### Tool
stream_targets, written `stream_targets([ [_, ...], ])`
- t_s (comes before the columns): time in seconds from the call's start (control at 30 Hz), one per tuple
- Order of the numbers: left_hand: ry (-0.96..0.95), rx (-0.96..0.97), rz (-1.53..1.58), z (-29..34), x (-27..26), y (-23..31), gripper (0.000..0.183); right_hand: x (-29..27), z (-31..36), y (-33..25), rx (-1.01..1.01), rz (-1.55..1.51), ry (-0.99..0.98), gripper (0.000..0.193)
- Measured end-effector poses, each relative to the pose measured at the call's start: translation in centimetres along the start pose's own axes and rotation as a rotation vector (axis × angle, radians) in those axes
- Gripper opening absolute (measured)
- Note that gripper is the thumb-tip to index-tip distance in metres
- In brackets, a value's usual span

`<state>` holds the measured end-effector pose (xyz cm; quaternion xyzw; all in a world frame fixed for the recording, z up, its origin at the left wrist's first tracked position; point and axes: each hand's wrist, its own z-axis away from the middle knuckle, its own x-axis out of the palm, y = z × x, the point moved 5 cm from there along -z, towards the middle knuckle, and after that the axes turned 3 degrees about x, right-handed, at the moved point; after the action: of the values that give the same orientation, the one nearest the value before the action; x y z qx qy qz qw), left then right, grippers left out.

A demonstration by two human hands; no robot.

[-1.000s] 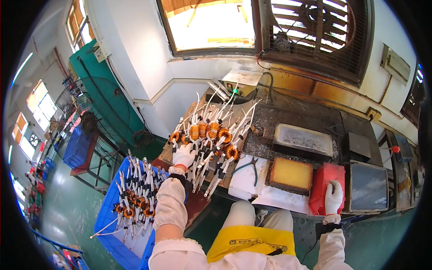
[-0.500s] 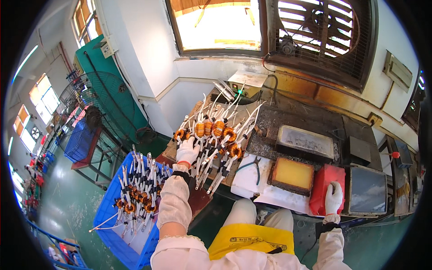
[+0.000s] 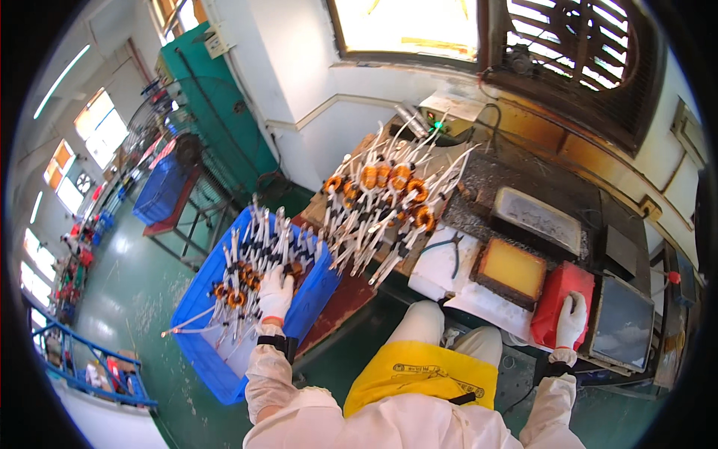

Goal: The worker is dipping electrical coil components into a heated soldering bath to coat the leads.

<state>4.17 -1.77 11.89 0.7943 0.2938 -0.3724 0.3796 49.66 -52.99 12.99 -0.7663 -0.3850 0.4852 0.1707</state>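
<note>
Held the left hand (image 3: 275, 293), gloved in white, down in the blue crate (image 3: 196, 352), fingers laid over the heap of wound orange coils (image 3: 238, 298) with their long white-sleeved leads sticking up and out past the fingertips. Could not tell whether the fingers were pinching a coil or only resting on the bundle, since the glove hid the grip. Kept the right hand (image 3: 572, 320), also gloved, flat and loose on top of the red box (image 3: 557, 303), fingers together and holding nothing. Found, up and to the right of the left hand, a second batch of similar coils (image 3: 381, 194) spread in rows across the near end of the workbench (image 3: 486, 176), well apart from both hands. Noted between the hands a pair of pliers (image 3: 449, 247) on white cloth (image 3: 434, 280), and just left of the right hand a yellow tray (image 3: 510, 271), with a grey tray (image 3: 538, 218) beyond it. Judged the work partway through: a good number of coils laid out on the bench, a comparable heap in the crate under the left hand, so roughly half on either side, though hard to count through the tangle of leads.
</note>
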Motion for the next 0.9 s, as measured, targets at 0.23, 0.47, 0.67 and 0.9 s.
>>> stream_targets([
  [0.23,-0.321,-0.386,-0.284,11.2,-4.1,-10.0,0.041,0.3,-0.2,1.1,-0.040,0.006,-0.040,0.021],
  [0.47,-0.396,-0.624,-0.325,13.3,-3.3,-10.0,0.055,0.7,-0.3,2.3,-0.020,0.013,-0.078,0.024],
  [0.67,-0.332,-0.617,-0.334,12.1,-3.4,-8.0,0.053,0.3,-0.1,2.1,-0.028,0.034,-0.054,0.024],
  [0.9,-0.249,-0.558,-0.378,11.9,-3.9,-6.9,0.050,0.6,-0.1,2.5,-0.031,0.038,-0.056,0.025],
])
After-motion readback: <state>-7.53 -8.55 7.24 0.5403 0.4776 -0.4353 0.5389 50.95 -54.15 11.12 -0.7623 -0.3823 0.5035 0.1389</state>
